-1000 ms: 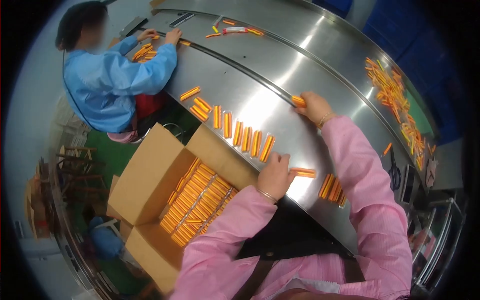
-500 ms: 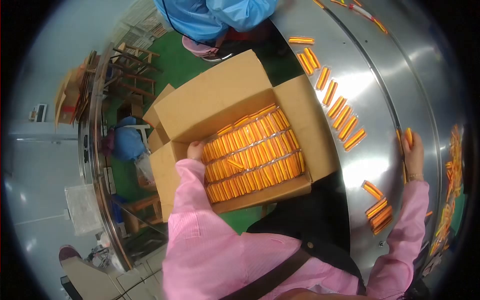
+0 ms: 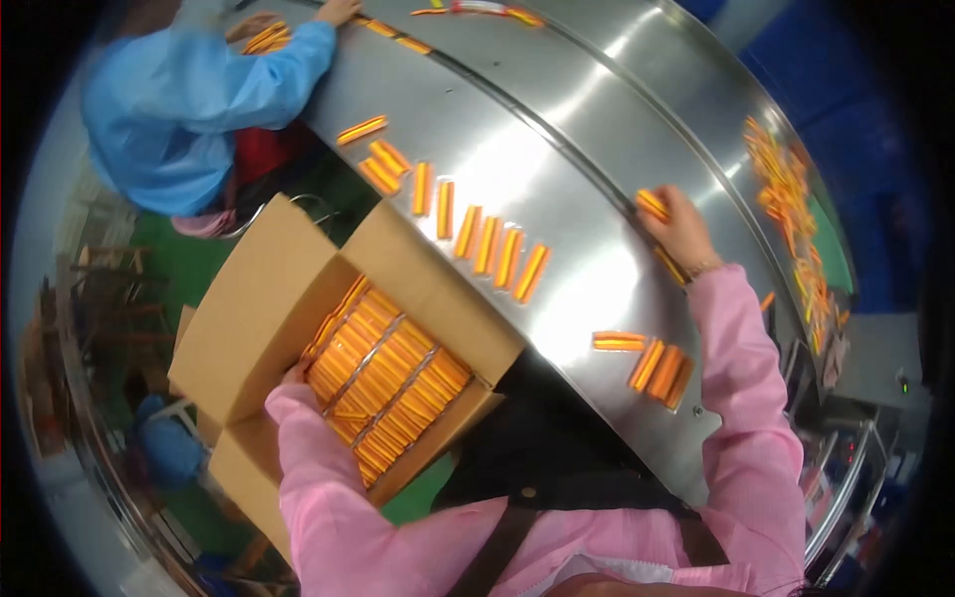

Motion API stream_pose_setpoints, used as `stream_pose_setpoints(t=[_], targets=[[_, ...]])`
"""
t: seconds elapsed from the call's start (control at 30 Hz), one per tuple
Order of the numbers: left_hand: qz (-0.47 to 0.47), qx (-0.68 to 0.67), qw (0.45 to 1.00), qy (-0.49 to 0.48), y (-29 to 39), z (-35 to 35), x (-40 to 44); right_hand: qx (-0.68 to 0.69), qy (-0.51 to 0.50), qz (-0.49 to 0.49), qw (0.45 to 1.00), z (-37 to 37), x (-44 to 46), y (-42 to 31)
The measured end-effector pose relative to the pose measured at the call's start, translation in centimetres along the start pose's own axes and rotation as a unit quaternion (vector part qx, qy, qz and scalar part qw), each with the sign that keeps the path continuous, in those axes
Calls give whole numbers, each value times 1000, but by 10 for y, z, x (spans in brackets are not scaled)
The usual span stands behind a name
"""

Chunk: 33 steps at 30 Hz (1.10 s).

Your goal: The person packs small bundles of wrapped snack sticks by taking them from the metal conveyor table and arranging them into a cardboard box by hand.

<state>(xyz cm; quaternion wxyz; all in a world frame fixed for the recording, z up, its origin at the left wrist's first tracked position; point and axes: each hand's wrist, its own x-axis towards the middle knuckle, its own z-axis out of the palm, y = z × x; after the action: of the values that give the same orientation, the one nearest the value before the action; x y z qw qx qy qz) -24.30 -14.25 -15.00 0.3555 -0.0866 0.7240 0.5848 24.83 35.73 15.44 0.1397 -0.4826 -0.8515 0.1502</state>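
Observation:
My right hand (image 3: pixel 681 231) is closed on a small orange-and-yellow striped stick packet (image 3: pixel 654 206), just above the dark groove along the steel table. Inside the open cardboard box (image 3: pixel 261 316), my left hand (image 3: pixel 296 372) touches the end of the packed rows, close to the box wall. Its fingers are mostly hidden. Tight rows of striped stick packets (image 3: pixel 390 363) fill the box, and one lies crosswise on top. Another packet (image 3: pixel 670 265) sits in the groove below my right wrist.
Loose packets (image 3: pixel 487 244) form a slanting line on the steel table (image 3: pixel 587 298), with a small cluster (image 3: pixel 659 370) nearer me. A person in a blue smock (image 3: pixel 214 104) handles packets at upper left. More sticks (image 3: pixel 786 219) are heaped at the far right.
My view has turned to the right, so the box appears lower left and more of the co-worker shows. My right hand still holds a packet near the groove; my left stays in the box.

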Motion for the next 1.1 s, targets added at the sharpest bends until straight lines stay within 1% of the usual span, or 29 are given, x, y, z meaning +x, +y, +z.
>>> stream_pose_setpoints(t=[0.03, 0.07, 0.1, 0.17, 0.2, 0.27, 0.3, 0.33, 0.37, 0.4, 0.43, 0.47, 0.5, 0.53, 0.57, 0.6, 0.63, 0.67, 0.7, 0.73, 0.8, 0.87, 0.93, 0.97, 1.0, 1.03, 1.07, 1.1], targets=[[-108, -83, 991, 6, 19, 8, -23, -2, 4, 4, 1000, 1, 2, -5], [-215, -163, 963, 12, 28, 12, -35, -3, -23, 5, 1000, 2, 3, -10], [-215, -160, 963, 7, 26, 11, -34, -3, -49, 6, 999, 0, 2, -11], [-160, -104, 981, -18, 26, 7, -28, -17, -51, -5, 999, -1, -5, 5], [-160, -100, 982, -20, 21, 2, -25, -29, -62, -23, 997, 0, -8, 12], [-161, -129, 978, -16, 13, -7, -13, -24, -53, -23, 998, -4, -13, 18], [-203, -116, 970, 61, 15, -10, -10, -8, -49, -7, 999, -8, -14, 12], [-202, -112, 971, 59, 14, -14, -9, 7, -44, 9, 999, -10, -16, 8], [-163, -132, 976, 59, 15, -15, -13, 8, -42, 13, 999, -8, -16, 7], [-124, -151, 979, 59, 16, -14, -16, 10, -43, -5, 999, -5, -15, 7], [-123, -147, 980, 57, 17, -12, -19, 11, -43, -23, 999, -2, -14, 8], [-90, -139, 979, 114, 20, -6, -26, 12, -42, -19, 999, 3, -11, 11], [-57, -131, 975, 171, 23, -2, -33, -30, -45, -53, 997, 8, -9, 14], [-56, -127, 976, 169, 27, 3, -40, -73, -48, -86, 992, 10, -9, 18], [-35, -97, 977, 185, 33, 3, -48, -70, -50, -74, 994, 7, -20, 19], [-10, -79, 976, 202, 35, 8, -55, -97, 2, -121, 988, 3, -20, 19], [-7, -80, 976, 200, 37, 11, -63, -124, 54, -167, 977, -3, -21, 18], [11, -101, 974, 203, 40, 14, -71, -124, 57, -166, 977, -11, -25, 13], [29, -122, 971, 205, 42, 13, -74, -47, -15, -218, 975, -23, -34, 5], [32, -123, 971, 203, 44, 14, -76, 31, -87, -268, 959, -34, -44, -5], [85, -161, 970, 161, 48, 10, -76, 63, -265, -232, 934, -49, -72, -38], [101, -158, 968, 168, 62, 17, -105, -42, -283, -278, 917, -36, -96, -44], [117, -156, 965, 174, 72, 21, -133, -51, -279, -265, 921, -17, -115, -35], [147, -114, 963, 193, 76, 19, -145, -58, -276, -253, 925, -15, -118, -32], [177, -72, 958, 212, 80, 14, -155, -58, -270, -254, 927, -20, -118, -30], [160, -22, 968, 193, 84, 7, -168, -21, -246, -238, 939, -26, -115, -27], [164, -22, 967, 193, 90, 5, -182, 17, -224, -221, 949, -31, -111, -25], [192, -30, 970, 144, 94, 7, -197, 29, -199, -172, 964, -44, -103, -29]])
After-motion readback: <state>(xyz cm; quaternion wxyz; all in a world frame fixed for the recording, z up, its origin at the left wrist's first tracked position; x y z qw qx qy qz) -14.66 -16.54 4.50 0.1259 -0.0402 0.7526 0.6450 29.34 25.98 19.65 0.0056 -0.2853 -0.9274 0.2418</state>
